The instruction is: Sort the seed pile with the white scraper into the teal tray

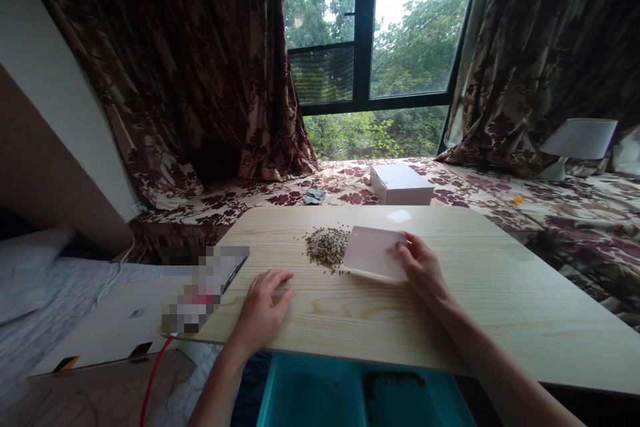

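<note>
My right hand (pixel 423 263) grips the right end of a flat, pale pinkish-white plastic scraper (pixel 373 253), thumb on its face. The scraper's left edge meets a loose pile of small greenish-brown and white grains (pixel 327 245) on the light wooden table (pixel 320 317). A few grains lie scattered around the pile. To the lower left of the pile, my left hand (pixel 265 303) rests at the table, fingers loosely stretched and apart, holding nothing. Below the near table edge sits a turquoise tray (pixel 313 390) with two compartments visible; the right one has a dark residue.
A blurred-out object (pixel 200 290) with a red cable (pixel 153 380) lies at the table's left edge. Beyond the table, a white box (pixel 403 185) stands on the floral window seat, with a grey-green cloth (pixel 314 197) to its left and a lamp (pixel 580 140) far right.
</note>
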`<state>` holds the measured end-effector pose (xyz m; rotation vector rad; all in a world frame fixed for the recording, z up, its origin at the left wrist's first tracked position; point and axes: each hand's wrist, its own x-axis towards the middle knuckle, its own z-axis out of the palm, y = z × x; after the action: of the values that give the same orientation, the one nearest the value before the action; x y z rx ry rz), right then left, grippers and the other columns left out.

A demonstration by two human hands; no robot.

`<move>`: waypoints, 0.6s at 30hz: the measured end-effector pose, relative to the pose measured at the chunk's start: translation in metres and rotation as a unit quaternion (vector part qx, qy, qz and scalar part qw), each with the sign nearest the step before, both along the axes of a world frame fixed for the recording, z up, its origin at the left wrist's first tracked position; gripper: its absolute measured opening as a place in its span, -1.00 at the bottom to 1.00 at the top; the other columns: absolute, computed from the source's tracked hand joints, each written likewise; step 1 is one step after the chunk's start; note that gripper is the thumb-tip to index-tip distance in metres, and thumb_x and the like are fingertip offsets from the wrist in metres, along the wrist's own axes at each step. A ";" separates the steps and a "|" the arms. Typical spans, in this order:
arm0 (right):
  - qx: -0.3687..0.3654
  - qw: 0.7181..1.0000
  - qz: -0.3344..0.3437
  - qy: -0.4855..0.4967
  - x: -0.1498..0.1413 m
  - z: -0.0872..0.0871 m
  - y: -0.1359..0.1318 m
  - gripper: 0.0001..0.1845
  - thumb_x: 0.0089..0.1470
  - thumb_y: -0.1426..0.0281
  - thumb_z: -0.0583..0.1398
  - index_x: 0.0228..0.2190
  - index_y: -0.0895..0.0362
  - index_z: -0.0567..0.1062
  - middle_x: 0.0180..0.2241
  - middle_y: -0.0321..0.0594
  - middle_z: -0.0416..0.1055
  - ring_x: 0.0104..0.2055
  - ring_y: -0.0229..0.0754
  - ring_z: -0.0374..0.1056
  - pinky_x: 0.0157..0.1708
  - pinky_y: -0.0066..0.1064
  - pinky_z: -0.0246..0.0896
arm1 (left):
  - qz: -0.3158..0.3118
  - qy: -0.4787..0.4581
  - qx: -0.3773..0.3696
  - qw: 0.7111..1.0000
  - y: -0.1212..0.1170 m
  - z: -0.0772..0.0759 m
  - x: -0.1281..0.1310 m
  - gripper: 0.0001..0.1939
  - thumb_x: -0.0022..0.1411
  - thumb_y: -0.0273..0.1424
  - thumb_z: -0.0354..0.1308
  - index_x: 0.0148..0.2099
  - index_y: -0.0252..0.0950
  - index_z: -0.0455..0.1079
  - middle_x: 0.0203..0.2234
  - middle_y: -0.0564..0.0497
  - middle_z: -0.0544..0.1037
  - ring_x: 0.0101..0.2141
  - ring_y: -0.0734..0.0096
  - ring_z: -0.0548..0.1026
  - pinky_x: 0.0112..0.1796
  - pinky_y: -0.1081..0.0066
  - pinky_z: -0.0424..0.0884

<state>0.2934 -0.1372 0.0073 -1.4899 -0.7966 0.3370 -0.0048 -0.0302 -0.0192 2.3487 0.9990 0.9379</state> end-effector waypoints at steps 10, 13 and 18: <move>-0.005 1.000 -0.027 0.015 0.001 0.003 -0.003 -0.59 -0.10 0.26 0.15 -0.18 0.18 0.44 -0.47 -0.18 0.53 -0.42 -0.13 0.43 -0.41 -0.35 0.32 | 0.004 -0.003 0.009 1.000 0.000 -0.001 0.000 -0.72 0.16 -0.35 0.07 -0.09 -0.24 0.46 -0.13 -0.08 0.54 -0.02 0.19 0.44 0.07 0.11 0.31; -0.015 0.999 -0.028 0.011 0.000 0.004 -0.003 -0.59 -0.12 0.27 0.15 -0.19 0.18 0.45 -0.47 -0.18 0.53 -0.42 -0.13 0.43 -0.40 -0.34 0.31 | 0.002 -0.004 0.010 1.000 0.001 -0.001 0.000 -0.72 0.16 -0.36 0.07 -0.09 -0.24 0.46 -0.13 -0.08 0.54 -0.03 0.20 0.44 0.07 0.12 0.32; -0.010 0.999 -0.033 0.008 0.001 0.005 -0.003 -0.60 -0.12 0.27 0.14 -0.20 0.18 0.45 -0.47 -0.19 0.52 -0.42 -0.14 0.42 -0.39 -0.35 0.31 | 0.001 -0.002 0.009 1.000 0.001 -0.001 -0.001 -0.72 0.16 -0.36 0.07 -0.09 -0.24 0.46 -0.13 -0.08 0.54 -0.02 0.20 0.44 0.07 0.11 0.31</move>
<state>0.2940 -0.1407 0.0120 -1.5278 -0.7303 0.3079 -0.0053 -0.0293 -0.0204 2.3594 0.9957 0.9551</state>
